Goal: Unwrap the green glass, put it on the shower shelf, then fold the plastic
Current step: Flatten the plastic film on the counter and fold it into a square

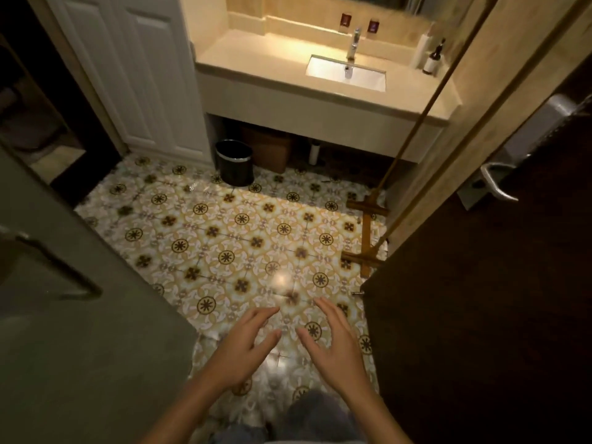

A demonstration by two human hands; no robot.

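Neither the green glass, its plastic wrap nor a shower shelf shows in the head view. My left hand (pixel 242 349) and my right hand (pixel 333 344) are held out low in front of me over the patterned floor tiles (pixel 224 238). Both are palm-down with fingers spread and hold nothing. About a hand's width separates their fingertips.
A dark door (pixel 480 315) with a metal handle (pixel 498 184) stands open on the right. A grey door (pixel 64 315) is on the left. Ahead is a vanity counter (pixel 256 56) with a sink (pixel 346 73), bottles (pixel 432 59), and below it a black bin (pixel 234 161).
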